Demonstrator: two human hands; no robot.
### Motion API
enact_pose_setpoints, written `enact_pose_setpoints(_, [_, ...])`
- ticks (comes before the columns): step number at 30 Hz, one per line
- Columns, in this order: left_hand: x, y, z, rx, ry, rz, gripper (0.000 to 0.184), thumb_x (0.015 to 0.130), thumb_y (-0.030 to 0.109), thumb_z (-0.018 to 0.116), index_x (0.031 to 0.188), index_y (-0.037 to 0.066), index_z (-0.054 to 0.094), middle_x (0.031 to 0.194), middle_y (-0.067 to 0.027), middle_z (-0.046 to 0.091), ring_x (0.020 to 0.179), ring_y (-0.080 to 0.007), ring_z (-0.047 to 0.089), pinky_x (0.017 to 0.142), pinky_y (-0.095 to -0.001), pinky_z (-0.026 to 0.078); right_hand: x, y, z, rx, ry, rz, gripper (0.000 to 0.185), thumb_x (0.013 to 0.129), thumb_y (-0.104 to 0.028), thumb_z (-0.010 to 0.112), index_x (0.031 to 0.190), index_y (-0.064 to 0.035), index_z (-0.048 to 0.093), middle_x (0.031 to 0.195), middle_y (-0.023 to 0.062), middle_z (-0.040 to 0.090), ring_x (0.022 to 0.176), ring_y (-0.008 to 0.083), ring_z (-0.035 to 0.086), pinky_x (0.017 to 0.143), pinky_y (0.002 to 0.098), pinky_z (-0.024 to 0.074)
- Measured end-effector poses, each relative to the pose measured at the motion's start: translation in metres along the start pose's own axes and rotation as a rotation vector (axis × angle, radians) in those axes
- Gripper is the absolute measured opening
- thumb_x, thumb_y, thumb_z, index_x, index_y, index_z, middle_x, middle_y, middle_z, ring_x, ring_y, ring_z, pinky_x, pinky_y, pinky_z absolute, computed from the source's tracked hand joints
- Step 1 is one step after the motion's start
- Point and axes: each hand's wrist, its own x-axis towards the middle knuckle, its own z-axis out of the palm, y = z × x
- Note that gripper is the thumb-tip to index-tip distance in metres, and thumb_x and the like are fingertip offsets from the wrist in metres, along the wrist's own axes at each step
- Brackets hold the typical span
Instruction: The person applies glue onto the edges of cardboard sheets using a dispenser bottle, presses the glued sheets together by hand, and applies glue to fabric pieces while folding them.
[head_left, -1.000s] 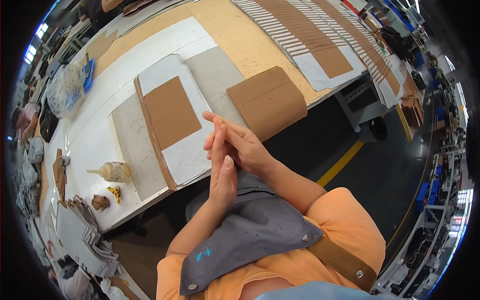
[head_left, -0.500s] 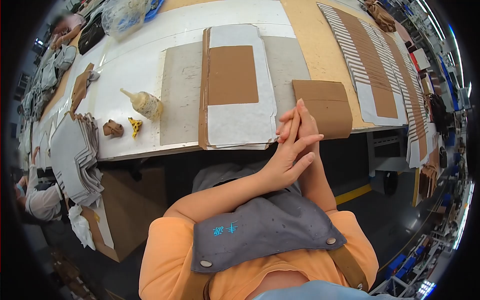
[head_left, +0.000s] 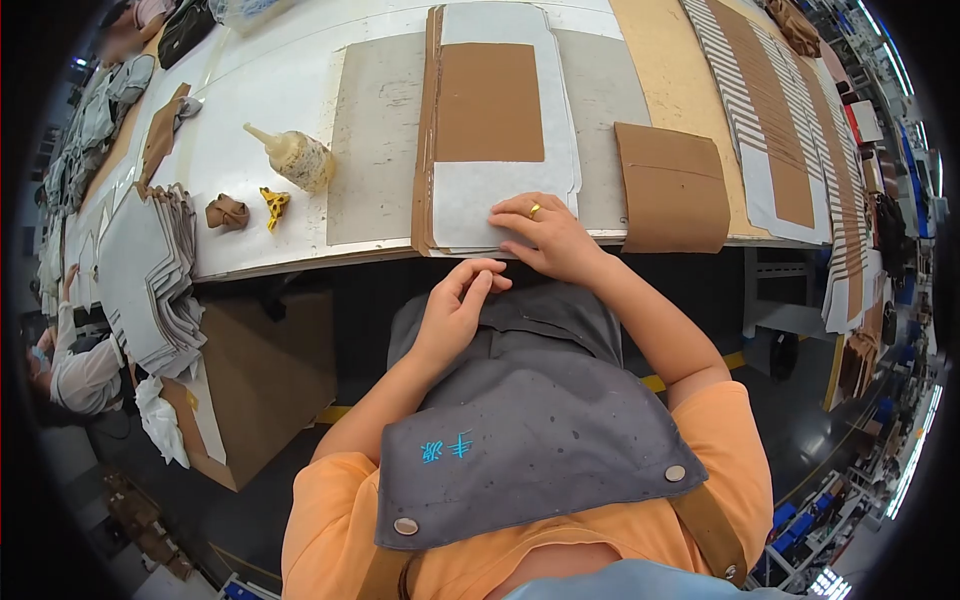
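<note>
Hiding part of white sheet (head_left: 472, 198): right fingers (head_left: 516, 206)

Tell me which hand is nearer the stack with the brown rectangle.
Right. The right hand lies over the near edge of the stack; the left hand is just short of that edge, closer to the body.

A white-topped table (head_left: 235, 110) held a flat grey board (head_left: 372, 150) bearing piled white sheets (head_left: 480, 180); left of the sheets sat a cream plastic squeeze bottle (head_left: 303, 163).
</note>
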Motion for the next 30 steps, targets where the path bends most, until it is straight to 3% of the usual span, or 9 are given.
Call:
enact_pose_setpoints(4, [0.006, -0.007, 0.005, -0.044, -0.039, -0.056, 0.023, 0.095, 0.013, 0.044, 0.108, -0.002, 0.055, 0.093, -0.009, 0.063, 0.089, -0.0127, 0.058, 0.082, -0.0253, 0.044, -0.003, 0.007, 0.012, -0.131, 0.129, -0.092, 0.026, 0.074, -0.013, 0.065, 0.099, -0.009, 0.061, 0.107, 0.0033, 0.058, 0.101, 0.0206, 0.054, 0.088, 0.0369, 0.0403])
enact_pose_setpoints(12, [0.012, -0.012, 0.007, -0.052, -0.077, -0.087, 0.024, 0.095, 0.014, 0.044, 0.109, -0.002, 0.055, 0.094, -0.01, 0.062, 0.089, -0.0132, 0.058, 0.083, -0.0261, 0.044, 0.004, -0.001, 0.006, -0.277, 0.038, -0.151, 0.019, 0.074, -0.019, 0.065, 0.088, -0.0096, 0.057, 0.095, 0.001, 0.055, 0.095, 0.018, 0.054, 0.092, 0.0378, 0.0382])
enact_pose_setpoints(17, [0.01, -0.011, 0.008, -0.078, -0.07, -0.1, 0.027, 0.095, 0.016, 0.044, 0.111, -0.003, 0.054, 0.096, -0.0114, 0.063, 0.089, -0.0153, 0.058, 0.084, -0.0276, 0.045, 0.009, 0.005, 0.012, -0.012, 0.211, -0.043, 0.007, 0.076, -0.015, 0.067, 0.075, -0.0093, 0.062, 0.09, 0.0012, 0.06, 0.092, 0.0212, 0.053, 0.085, 0.0338, 0.0388])
enact_pose_setpoints(22, [0.015, 0.005, 0.011, -0.232, -0.047, -0.172, 0.033, 0.096, 0.02, 0.043, 0.12, -0.002, 0.05, 0.099, -0.0123, 0.061, 0.089, -0.0165, 0.06, 0.081, -0.0279, 0.047, 0.015, 0.008, 0.006, 0.256, 0.287, 0.157, 0.007, 0.078, -0.014, 0.067, 0.083, -0.0085, 0.068, 0.096, 0.0028, 0.057, 0.098, 0.0199, 0.047, 0.087, 0.0326, 0.0372])
enact_pose_setpoints(25, [0.024, 0.022, 0.025, -0.362, 0.048, -0.192, 0.038, 0.097, 0.025, 0.04, 0.12, -0.004, 0.046, 0.112, -0.0148, 0.054, 0.094, -0.0178, 0.058, 0.083, -0.0296, 0.047, 0.02, 0.004, 0.0, 0.398, 0.326, 0.264, 0.009, 0.077, -0.013, 0.068, 0.085, -0.0077, 0.069, 0.103, 0.0049, 0.051, 0.098, 0.0205, 0.043, 0.088, 0.0327, 0.0364])
enact_pose_setpoints(30, [0.056, 0.031, 0.032, -0.559, 0.073, -0.054, 0.036, 0.097, 0.027, 0.039, 0.119, -0.001, 0.046, 0.118, -0.014, 0.05, 0.099, -0.0178, 0.056, 0.088, -0.0322, 0.045, 0.022, -0.011, -0.012, 0.264, 0.343, 0.187, 0.007, 0.074, -0.013, 0.068, 0.079, -0.0088, 0.067, 0.1, 0.0056, 0.054, 0.096, 0.0212, 0.046, 0.085, 0.0354, 0.0372])
